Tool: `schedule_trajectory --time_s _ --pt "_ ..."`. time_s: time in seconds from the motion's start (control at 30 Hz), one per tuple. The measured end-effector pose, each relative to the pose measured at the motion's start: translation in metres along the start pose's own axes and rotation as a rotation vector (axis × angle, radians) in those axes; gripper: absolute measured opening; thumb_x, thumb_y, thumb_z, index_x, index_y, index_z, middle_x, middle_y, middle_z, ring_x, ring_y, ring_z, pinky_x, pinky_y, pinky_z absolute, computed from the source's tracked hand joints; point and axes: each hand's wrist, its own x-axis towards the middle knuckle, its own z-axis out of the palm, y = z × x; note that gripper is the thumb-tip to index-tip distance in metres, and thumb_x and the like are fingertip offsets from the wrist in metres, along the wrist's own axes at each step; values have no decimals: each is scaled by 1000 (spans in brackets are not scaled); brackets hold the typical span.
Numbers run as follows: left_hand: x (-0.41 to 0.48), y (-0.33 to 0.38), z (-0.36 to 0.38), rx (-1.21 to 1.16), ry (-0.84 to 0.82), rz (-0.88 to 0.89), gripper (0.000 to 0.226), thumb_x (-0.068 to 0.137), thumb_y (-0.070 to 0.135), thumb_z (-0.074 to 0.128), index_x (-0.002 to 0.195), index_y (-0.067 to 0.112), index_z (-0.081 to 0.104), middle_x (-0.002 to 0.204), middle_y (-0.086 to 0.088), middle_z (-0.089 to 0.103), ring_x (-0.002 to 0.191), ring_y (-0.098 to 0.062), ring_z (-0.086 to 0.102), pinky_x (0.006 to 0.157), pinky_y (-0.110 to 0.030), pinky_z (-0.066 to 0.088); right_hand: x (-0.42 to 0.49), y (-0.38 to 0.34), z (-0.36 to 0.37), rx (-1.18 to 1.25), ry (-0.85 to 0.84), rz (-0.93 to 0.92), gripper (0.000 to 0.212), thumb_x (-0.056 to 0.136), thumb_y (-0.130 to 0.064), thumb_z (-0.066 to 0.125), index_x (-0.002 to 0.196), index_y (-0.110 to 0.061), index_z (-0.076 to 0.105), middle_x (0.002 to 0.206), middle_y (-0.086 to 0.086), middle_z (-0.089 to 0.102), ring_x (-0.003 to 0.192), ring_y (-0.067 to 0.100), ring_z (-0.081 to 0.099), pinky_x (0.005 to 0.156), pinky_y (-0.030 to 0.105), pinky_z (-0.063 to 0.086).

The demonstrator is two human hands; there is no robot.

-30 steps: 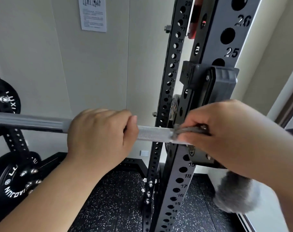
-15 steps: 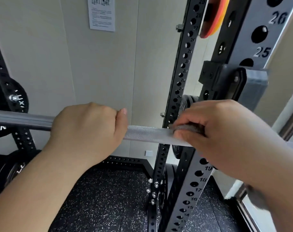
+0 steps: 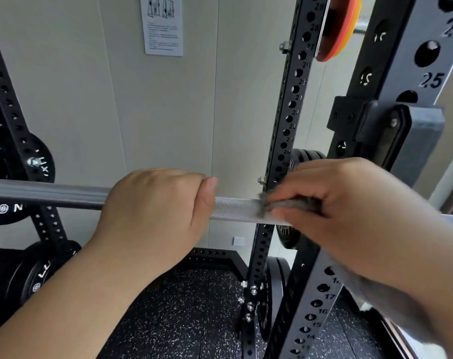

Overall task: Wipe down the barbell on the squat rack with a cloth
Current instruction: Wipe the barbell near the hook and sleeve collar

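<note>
My left hand [image 3: 153, 211] grips the barbell [image 3: 235, 209] left of the rack upright [image 3: 285, 125]; my right hand [image 3: 349, 216] pinches the cloth [image 3: 292, 204] against it at that upright — knurling could snag the cloth, pulling it loose.

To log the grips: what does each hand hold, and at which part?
Left hand grips the barbell shaft where knurling begins. Right hand holds the grey cloth bunched against the knurled part.

— What kind of room is this?
— A gym. There's a rack [image 3: 294, 99] with numbered holes at 2 o'clock, plates [image 3: 43, 156] at 9 o'clock, a barbell [image 3: 52, 196] across the middle, and a speckled rubber floor [image 3: 173, 314] at 6 o'clock.
</note>
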Motion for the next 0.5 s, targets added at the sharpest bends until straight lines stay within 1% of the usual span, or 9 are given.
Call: schedule_trajectory --time_s 0.07,0.17,0.2,0.23,0.3,0.33,0.37,0.43,0.5 --pt "1 -14 -6 54 -22 -20 49 105 44 29 60 27 35 50 8 41 45 -25 42 49 -26 22 -3 3 -5 9 18 13 26 87 -56 53 89 -43 76 73 -24 66 78 -3 65 67 21 54" --pt "4 -27 -1 122 -101 -43 63 104 51 21 52 22 39 44 5 40 40 -26 42 47 -26 26 11 -13 23 -49 97 -124 18 101 -43 60 100 -39 77 82 -19 66 71 5 66 61 31 58" --pt "4 -27 1 124 -122 -46 65 104 53 19 51 21 39 43 4 39 39 -24 41 46 -25 27 14 -19 34 -61 120 -165 16 101 -40 62 102 -37 77 84 -18 65 69 8 65 58 34 57" --pt "4 -27 2 124 -127 -46 66 104 53 18 51 20 40 42 4 38 38 -24 40 45 -25 28 15 -22 39 -53 134 -188 15 100 -38 63 104 -37 77 85 -17 65 68 9 66 56 34 56" --pt "2 -28 1 103 -94 -31 61 105 49 22 54 21 41 44 5 38 38 -26 38 45 -25 28 12 -18 34 -15 122 -197 13 100 -38 67 107 -39 78 84 -20 66 69 5 66 57 25 57" --pt "-1 -29 0 78 -56 -14 56 105 47 24 57 23 42 46 6 40 41 -27 38 46 -27 27 8 -15 28 0 135 -187 13 99 -38 69 107 -38 79 84 -22 66 71 2 67 58 21 56" --pt "-5 -30 1 44 -14 8 52 106 44 27 62 25 46 50 6 45 45 -28 42 49 -30 28 3 -12 24 17 164 -167 13 97 -40 69 105 -37 80 83 -24 66 72 1 67 57 19 56" --pt "-19 -32 6 0 54 40 46 108 39 31 77 25 62 67 5 60 61 -29 57 62 -38 37 -2 -12 27 34 246 -139 18 93 -46 71 101 -33 81 84 -22 67 72 2 67 57 23 57" --pt "-34 -31 14 26 120 31 42 109 37 35 98 18 71 86 1 68 78 -31 61 78 -45 40 4 -21 43 -3 325 -155 33 91 -58 70 98 -29 82 82 -16 66 68 5 66 55 29 57"
